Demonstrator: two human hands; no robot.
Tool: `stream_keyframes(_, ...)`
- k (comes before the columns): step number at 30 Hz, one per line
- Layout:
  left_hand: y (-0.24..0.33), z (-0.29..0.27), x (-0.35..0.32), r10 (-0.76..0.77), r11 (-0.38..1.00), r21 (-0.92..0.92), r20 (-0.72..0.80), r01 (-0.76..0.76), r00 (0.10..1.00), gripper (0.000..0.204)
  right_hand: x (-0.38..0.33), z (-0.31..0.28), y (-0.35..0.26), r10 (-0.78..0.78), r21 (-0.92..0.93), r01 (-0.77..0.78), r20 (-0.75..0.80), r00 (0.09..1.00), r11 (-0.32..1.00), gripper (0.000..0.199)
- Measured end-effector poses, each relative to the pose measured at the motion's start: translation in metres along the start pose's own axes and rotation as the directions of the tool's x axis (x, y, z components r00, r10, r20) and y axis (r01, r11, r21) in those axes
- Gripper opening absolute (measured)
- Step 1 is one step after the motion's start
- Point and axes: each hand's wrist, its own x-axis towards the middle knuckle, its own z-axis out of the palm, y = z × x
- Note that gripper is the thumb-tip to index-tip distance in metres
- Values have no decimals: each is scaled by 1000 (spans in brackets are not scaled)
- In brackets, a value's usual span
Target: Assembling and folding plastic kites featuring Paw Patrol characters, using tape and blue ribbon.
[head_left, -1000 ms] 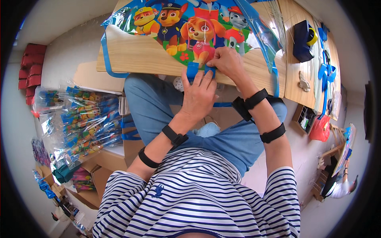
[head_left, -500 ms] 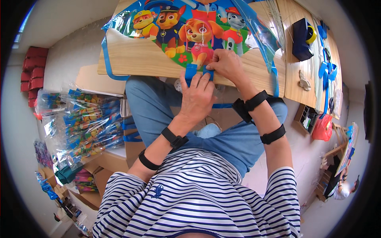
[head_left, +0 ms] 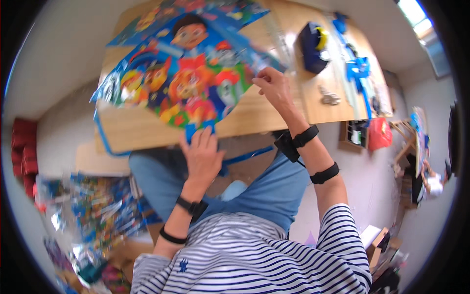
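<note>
A glossy plastic sheet (head_left: 193, 90), printed with cartoon dogs and pointed like a kite, lies on the wooden table with its lower tip toward me. At that tip, by the table edge, my left hand (head_left: 201, 154) holds a short blue ribbon (head_left: 192, 130) under its fingertips. My right hand (head_left: 275, 89) is raised at the sheet's right edge, thumb and forefinger pinched together. Blur hides what, if anything, is between them. Blue ribbon (head_left: 103, 134) hangs in a loop from the sheet's left side, and another blue strip (head_left: 252, 154) crosses between my knees.
A dark tape dispenser (head_left: 313, 48) with a yellow roll stands on the table's right (head_left: 338, 110). Farther right lie blue ribbons (head_left: 360, 71). Packed printed sheets (head_left: 105, 206) in clear plastic are piled at my left. A red bag (head_left: 379, 133) hangs beyond the table's right end.
My right hand has left the blue ribbon at the tip and gone out to the sheet's right edge. The left hand stays on the ribbon. The view has shifted.
</note>
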Motion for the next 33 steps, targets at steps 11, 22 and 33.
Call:
stream_keyframes(11, 5, -5, -2, -2, 1000, 4, 59, 2, 998, 52, 87, -181, 70, 447, 455, -276, -328, 832, 847, 33)
stream_keyframes(22, 6, -3, 0, 15, 999, 50, 80, -19, 997, 55, 108, -188, 69, 539, 470, -380, -270, 798, 797, 18)
stream_keyframes(33, 7, -4, -1, -11, 1000, 22, 80, 9, 997, 53, 65, -160, 90, 603, 733, -314, -162, 781, 603, 10)
